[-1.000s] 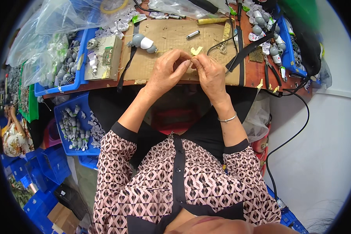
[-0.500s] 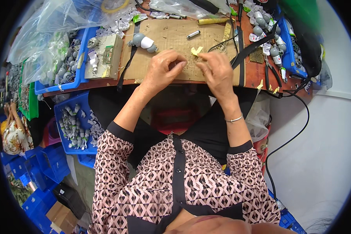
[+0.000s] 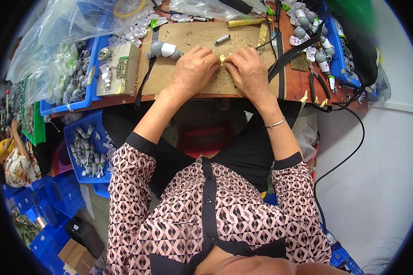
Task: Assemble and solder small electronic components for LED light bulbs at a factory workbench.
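My left hand and my right hand are close together over a cardboard sheet, fingers curled into pinches. A small pale-yellow strip, like a bit of tape or paper, shows between the fingertips. The right fingers grip its edge; the left fingertips are closed beside it, and what they hold is hidden. Just left of my left hand lies a grey-and-white bulb-shaped piece. Beyond the hands, a short silver-and-black cylinder rests on the cardboard.
At left stand a beige box and a blue bin of grey parts; a lower blue tray holds more. At right are black pliers, a blue bin, loose bulb pieces and black cables. A person works at far left.
Both hands have come closer together and a little away from me. The yellow strip has shifted left with my right hand and now sits between both hands' fingertips.
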`<action>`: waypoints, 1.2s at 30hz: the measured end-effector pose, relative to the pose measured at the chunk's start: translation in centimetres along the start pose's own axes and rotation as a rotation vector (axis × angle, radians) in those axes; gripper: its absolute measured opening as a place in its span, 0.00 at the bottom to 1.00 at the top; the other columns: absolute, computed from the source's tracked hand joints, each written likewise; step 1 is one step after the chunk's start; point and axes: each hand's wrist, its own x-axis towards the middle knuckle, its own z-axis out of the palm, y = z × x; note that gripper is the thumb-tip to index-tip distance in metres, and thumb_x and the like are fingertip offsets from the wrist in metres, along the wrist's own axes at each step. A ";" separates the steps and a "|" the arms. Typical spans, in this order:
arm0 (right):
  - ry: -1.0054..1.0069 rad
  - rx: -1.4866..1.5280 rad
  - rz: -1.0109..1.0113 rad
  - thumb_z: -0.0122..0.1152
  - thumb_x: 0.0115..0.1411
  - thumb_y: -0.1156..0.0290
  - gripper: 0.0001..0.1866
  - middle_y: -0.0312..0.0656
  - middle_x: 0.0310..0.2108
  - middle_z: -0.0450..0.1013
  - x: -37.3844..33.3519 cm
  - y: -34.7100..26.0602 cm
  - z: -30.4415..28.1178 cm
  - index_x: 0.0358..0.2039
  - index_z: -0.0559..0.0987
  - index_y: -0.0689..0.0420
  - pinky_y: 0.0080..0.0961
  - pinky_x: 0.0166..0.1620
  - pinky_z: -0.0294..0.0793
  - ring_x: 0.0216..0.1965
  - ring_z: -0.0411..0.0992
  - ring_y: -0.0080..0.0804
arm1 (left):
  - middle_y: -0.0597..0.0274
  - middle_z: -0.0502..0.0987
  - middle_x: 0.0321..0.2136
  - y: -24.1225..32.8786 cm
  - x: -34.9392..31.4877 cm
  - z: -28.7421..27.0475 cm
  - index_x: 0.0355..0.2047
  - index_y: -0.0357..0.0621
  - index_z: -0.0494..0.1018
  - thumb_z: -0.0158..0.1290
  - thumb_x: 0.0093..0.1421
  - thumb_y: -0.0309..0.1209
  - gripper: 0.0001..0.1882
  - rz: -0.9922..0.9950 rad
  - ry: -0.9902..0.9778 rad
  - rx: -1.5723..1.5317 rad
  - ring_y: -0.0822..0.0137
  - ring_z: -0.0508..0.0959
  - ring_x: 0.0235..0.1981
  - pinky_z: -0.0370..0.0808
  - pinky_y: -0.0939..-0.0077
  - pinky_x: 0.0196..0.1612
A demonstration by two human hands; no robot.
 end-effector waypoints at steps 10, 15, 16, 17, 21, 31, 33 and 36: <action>-0.015 0.015 -0.012 0.67 0.52 0.75 0.06 0.41 0.31 0.71 0.1 -0.2 -0.4 0.30 0.78 0.59 0.35 0.43 0.72 0.38 0.69 0.42 | 0.61 0.75 0.28 0.2 0.7 -0.1 0.28 0.43 0.76 0.61 0.52 0.28 0.05 -0.013 -0.044 0.057 0.57 0.76 0.36 0.77 0.62 0.38; -0.119 -0.057 -0.079 0.66 0.54 0.72 0.05 0.40 0.31 0.72 -0.1 -0.8 -1.3 0.29 0.79 0.58 0.36 0.43 0.73 0.37 0.70 0.42 | 0.61 0.75 0.28 0.0 0.6 0.0 0.29 0.42 0.76 0.61 0.53 0.28 0.05 -0.027 -0.058 0.051 0.56 0.76 0.37 0.77 0.62 0.39; -0.120 -0.058 -0.079 0.66 0.54 0.72 0.05 0.40 0.31 0.72 -0.1 -0.6 -1.4 0.29 0.79 0.58 0.36 0.43 0.73 0.37 0.70 0.42 | 0.61 0.75 0.28 0.1 0.6 0.0 0.29 0.42 0.76 0.60 0.53 0.29 0.05 -0.023 -0.048 0.045 0.56 0.76 0.37 0.77 0.62 0.39; -0.134 -0.010 -0.052 0.66 0.55 0.71 0.05 0.41 0.30 0.72 -0.1 -0.3 -1.3 0.29 0.79 0.58 0.36 0.43 0.73 0.37 0.71 0.43 | 0.61 0.75 0.28 0.0 0.6 -0.1 0.29 0.42 0.76 0.60 0.53 0.29 0.05 -0.024 -0.048 0.044 0.56 0.76 0.37 0.77 0.62 0.39; -0.063 0.060 0.080 0.65 0.56 0.71 0.05 0.43 0.30 0.72 0.4 -0.1 -0.5 0.30 0.79 0.58 0.36 0.43 0.73 0.38 0.71 0.43 | 0.61 0.75 0.29 0.0 0.5 -0.1 0.30 0.42 0.76 0.61 0.53 0.28 0.06 -0.020 -0.057 0.032 0.56 0.75 0.38 0.77 0.61 0.40; -0.124 -0.130 0.107 0.65 0.56 0.69 0.07 0.42 0.33 0.72 0.6 -1.3 0.1 0.32 0.77 0.57 0.39 0.45 0.71 0.40 0.70 0.44 | 0.60 0.75 0.30 -0.2 0.5 0.0 0.31 0.43 0.77 0.60 0.54 0.27 0.05 -0.063 -0.078 0.044 0.55 0.75 0.38 0.76 0.62 0.41; -0.149 -0.106 0.114 0.64 0.57 0.69 0.07 0.43 0.34 0.72 0.5 -1.0 0.1 0.33 0.76 0.57 0.41 0.47 0.69 0.42 0.70 0.44 | 0.61 0.76 0.30 -0.5 0.8 -0.5 0.31 0.43 0.77 0.60 0.55 0.27 0.04 -0.014 0.018 0.039 0.55 0.75 0.38 0.76 0.63 0.40; -0.190 -0.102 0.099 0.62 0.59 0.68 0.07 0.43 0.35 0.72 0.8 -0.8 0.0 0.34 0.76 0.57 0.41 0.47 0.69 0.42 0.70 0.45 | 0.61 0.76 0.30 -1.3 0.8 -2.9 0.31 0.44 0.78 0.60 0.56 0.27 0.03 -0.016 0.172 0.033 0.56 0.75 0.37 0.74 0.64 0.40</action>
